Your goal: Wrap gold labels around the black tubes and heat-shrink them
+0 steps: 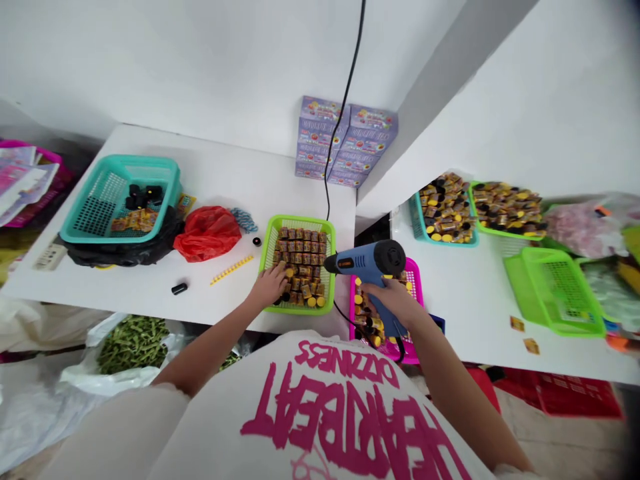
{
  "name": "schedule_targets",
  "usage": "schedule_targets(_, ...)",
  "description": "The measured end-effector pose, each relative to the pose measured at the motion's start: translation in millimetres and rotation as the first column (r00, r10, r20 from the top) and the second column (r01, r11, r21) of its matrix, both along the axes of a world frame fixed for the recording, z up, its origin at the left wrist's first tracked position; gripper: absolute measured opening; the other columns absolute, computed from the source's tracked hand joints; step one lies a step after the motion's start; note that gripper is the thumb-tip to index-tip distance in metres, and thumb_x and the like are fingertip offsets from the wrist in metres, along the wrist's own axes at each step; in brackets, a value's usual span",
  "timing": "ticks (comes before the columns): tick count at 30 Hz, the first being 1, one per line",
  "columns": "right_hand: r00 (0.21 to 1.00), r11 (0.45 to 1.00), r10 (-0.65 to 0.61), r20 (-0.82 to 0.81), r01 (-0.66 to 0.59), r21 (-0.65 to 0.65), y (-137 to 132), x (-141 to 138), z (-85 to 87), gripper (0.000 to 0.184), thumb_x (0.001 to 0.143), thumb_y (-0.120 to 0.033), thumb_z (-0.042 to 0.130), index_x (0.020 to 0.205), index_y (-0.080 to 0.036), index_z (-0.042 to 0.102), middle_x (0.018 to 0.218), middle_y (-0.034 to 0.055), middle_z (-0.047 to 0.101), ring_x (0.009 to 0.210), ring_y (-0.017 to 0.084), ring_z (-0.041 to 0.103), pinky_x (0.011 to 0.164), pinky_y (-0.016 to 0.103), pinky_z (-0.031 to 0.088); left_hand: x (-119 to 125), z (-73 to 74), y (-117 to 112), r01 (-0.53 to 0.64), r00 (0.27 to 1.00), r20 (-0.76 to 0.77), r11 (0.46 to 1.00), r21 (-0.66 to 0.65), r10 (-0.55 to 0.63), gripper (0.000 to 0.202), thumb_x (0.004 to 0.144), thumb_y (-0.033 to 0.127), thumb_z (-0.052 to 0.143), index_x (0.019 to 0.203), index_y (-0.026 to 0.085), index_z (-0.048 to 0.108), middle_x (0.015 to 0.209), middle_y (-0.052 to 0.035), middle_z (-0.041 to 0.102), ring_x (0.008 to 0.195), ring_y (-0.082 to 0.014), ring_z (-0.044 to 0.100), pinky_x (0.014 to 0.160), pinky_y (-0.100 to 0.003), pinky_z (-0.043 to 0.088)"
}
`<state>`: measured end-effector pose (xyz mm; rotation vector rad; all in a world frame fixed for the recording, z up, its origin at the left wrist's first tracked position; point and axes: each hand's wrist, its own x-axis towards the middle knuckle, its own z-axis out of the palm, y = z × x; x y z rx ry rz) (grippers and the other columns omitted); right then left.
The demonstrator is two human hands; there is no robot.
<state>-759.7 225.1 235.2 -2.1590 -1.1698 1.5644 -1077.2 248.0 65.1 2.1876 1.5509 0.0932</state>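
Observation:
My right hand is wrapped around the handle of a blue heat gun; its black nozzle points left toward the light-green basket. Inside that basket, small labelled bottles lie in rows, with a looser group at the near end showing yellow and black caps. My left hand reaches over the basket's left rim, its fingers closed at a yellow-capped small bottle. Below the heat gun, a pink basket holds more of these bottles, partly hidden by my right hand and the gun.
A teal basket, red plastic bag and yellow strip are on the left. Purple boxes stand against the wall behind a hanging black cable. On the right table are filled baskets and a light-green basket.

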Motion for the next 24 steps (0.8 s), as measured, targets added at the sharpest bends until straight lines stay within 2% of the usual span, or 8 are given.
schedule_targets(2,0.999,1.0,0.017,-0.037,-0.017,0.0,14,-9,-2.5,0.022,0.079,-0.038,0.062,0.073,-0.019,0.057,0.054,0.0017,0.059,0.045,0.015,0.055,0.044,0.026,0.046,-18,14.0,-24,-0.032,0.999,-0.026,0.999,0.02,0.032,0.033,0.1,0.035,0.04,0.111,0.023,0.068,0.132,-0.0103,0.064,0.135,-0.0323,0.045,0.115,-0.056,0.026)
schedule_targets(4,0.996,0.999,0.048,-0.08,-0.048,0.004,29,-23,-6.4,0.02,0.08,-0.036,0.061,0.072,-0.018,0.056,0.054,0.0019,0.059,0.045,0.014,0.055,0.045,0.025,0.046,-35,24.9,-45,-0.099,0.994,-0.053,0.995,0.032,0.1,0.036,0.101,0.035,0.035,0.112,0.024,0.068,0.127,-0.0097,0.067,0.137,-0.0352,0.042,0.114,-0.062,0.022)
schedule_targets(7,0.983,0.993,0.12,-0.142,-0.12,0.011,53,-51,-17.1,0.02,0.08,-0.034,0.062,0.069,-0.018,0.056,0.051,0.001,0.057,0.044,0.013,0.053,0.045,0.025,0.046,-56,33.1,-68,-0.222,0.971,-0.079,0.975,0.028,0.224,0.04,0.101,0.036,0.032,0.121,0.026,0.065,0.13,-0.0093,0.066,0.135,-0.0361,0.043,0.108,-0.061,0.03)
schedule_targets(11,0.961,0.977,0.211,-0.181,-0.211,0.02,81,-93,-36.6,0.019,0.077,-0.033,0.064,0.067,-0.019,0.056,0.049,0.0009,0.057,0.045,0.014,0.053,0.045,0.026,0.045,-76,35.1,-84,-0.366,0.926,-0.096,0.93,-0.007,0.364,0.042,0.101,0.039,0.032,0.13,0.028,0.059,0.131,-0.0088,0.065,0.13,-0.0332,0.047,0.102,-0.056,0.039)
schedule_targets(14,0.95,0.969,0.246,-0.191,-0.243,0.041,93,-114,-45.4,0.017,0.077,-0.031,0.063,0.067,-0.02,0.055,0.051,0.0009,0.058,0.047,0.015,0.055,0.047,0.026,0.047,-88,38.5,-88,-0.443,0.892,-0.105,0.896,-0.014,0.439,0.044,0.1,0.04,0.034,0.135,0.027,0.056,0.13,-0.011,0.065,0.13,-0.0325,0.047,0.103,-0.056,0.039)
schedule_targets(16,0.949,0.967,0.256,-0.183,-0.25,0.055,97,-119,-46.5,0.017,0.077,-0.031,0.062,0.068,-0.02,0.055,0.052,0.0008,0.058,0.047,0.016,0.055,0.048,0.027,0.047,-97,43.6,-88,-0.481,0.872,-0.108,0.876,-0.007,0.478,0.045,0.099,0.039,0.034,0.138,0.026,0.054,0.131,-0.0122,0.064,0.131,-0.0326,0.045,0.104,-0.058,0.038)
schedule_targets(20,0.958,0.968,0.251,-0.139,-0.248,0.04,91,-105,-41.3,0.016,0.077,-0.032,0.062,0.068,-0.02,0.056,0.05,0.0004,0.057,0.045,0.015,0.053,0.047,0.026,0.046,-112,56.8,-80,-0.54,0.836,-0.109,0.842,0.015,0.538,0.047,0.099,0.038,0.034,0.14,0.023,0.051,0.129,-0.0149,0.064,0.132,-0.0347,0.043,0.104,-0.063,0.036)
schedule_targets(24,0.957,0.963,0.267,-0.114,-0.269,-0.002,74,-83,-35.9,0.024,0.078,-0.034,0.062,0.061,-0.018,0.056,0.049,0.0022,0.057,0.043,0.014,0.053,0.045,0.026,0.044,-121,68.5,-57,-0.57,0.815,-0.1,0.821,0.04,0.571,0.05,0.099,0.04,0.033,0.141,0.02,0.049,0.134,-0.0178,0.061,0.133,-0.0372,0.042,0.105,-0.066,0.033)
